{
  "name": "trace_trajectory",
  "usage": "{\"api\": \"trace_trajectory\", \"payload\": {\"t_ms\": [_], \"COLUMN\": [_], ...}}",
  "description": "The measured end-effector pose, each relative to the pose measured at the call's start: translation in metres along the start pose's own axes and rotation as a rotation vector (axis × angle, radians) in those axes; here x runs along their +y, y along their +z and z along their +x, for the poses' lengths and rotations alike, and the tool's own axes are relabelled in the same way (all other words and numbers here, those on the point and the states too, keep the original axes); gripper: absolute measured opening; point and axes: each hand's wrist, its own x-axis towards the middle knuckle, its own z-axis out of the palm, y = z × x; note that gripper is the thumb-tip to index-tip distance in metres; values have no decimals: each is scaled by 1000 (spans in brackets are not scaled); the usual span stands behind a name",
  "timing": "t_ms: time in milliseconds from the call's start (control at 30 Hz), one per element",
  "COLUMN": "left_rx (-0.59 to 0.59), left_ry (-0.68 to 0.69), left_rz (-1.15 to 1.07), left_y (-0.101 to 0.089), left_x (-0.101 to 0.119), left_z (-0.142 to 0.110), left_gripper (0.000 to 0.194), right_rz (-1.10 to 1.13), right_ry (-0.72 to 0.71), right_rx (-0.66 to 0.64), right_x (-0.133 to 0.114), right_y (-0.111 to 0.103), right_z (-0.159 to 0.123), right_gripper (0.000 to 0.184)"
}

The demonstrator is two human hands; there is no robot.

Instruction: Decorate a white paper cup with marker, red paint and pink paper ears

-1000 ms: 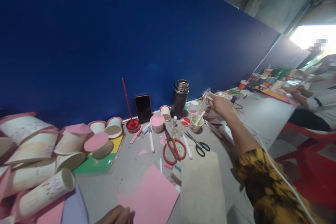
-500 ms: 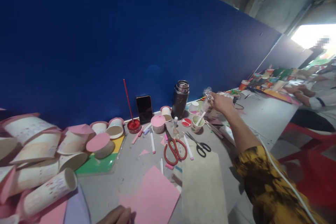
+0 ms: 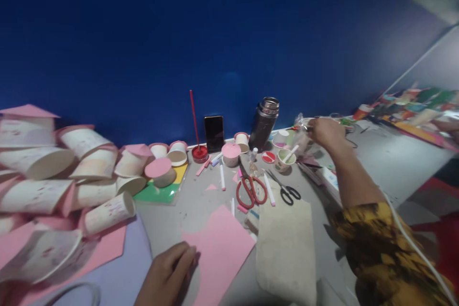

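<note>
At the lower middle, my left hand [image 3: 168, 270] rests on the table with its fingers curled together and nothing visible in them. Just right of it lies a sheet of pink paper [image 3: 224, 253] with a cut edge. My right hand [image 3: 326, 133] reaches out to the far right, its fingers closed on a crinkled clear plastic bag [image 3: 303, 136]; what lies inside is hard to make out. Between the hands are red-handled scissors [image 3: 251, 192], black scissors [image 3: 287, 192] and a beige cloth piece [image 3: 285, 248]. A paper cup [image 3: 285, 160] with a white stick stands near my right forearm.
Several pink-trimmed paper cups [image 3: 107, 213] are heaped at the left. Along the blue wall stand a phone [image 3: 214, 134], a red dish [image 3: 200, 154] with an upright red stick, and an open steel flask [image 3: 264, 124]. A white cable [image 3: 412, 241] crosses my right sleeve.
The view has swung left and down, showing more of the cup heap. My left hand has come further into view beside the pink paper. My right hand stays at the plastic bag.
</note>
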Motion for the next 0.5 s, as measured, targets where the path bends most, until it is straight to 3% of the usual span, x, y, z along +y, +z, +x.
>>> {"api": "trace_trajectory", "payload": {"t_ms": [167,333,433,500], "left_rx": [-70,-106,-89,-39], "left_ry": [-21,63,158,283], "left_rz": [-34,-4,132,277], "left_y": [-7,-20,-21,-14], "left_x": [8,21,46,78], "left_z": [-4,-5,-1,4], "left_gripper": [57,54,42,36], "right_rz": [-13,23,1,-13], "right_ry": [-146,-86,-83,-106], "right_rx": [72,234,250,254], "right_x": [3,16,20,19], "right_y": [11,33,35,32], "right_z": [-1,-7,-8,-8], "right_gripper": [29,33,33,32]}}
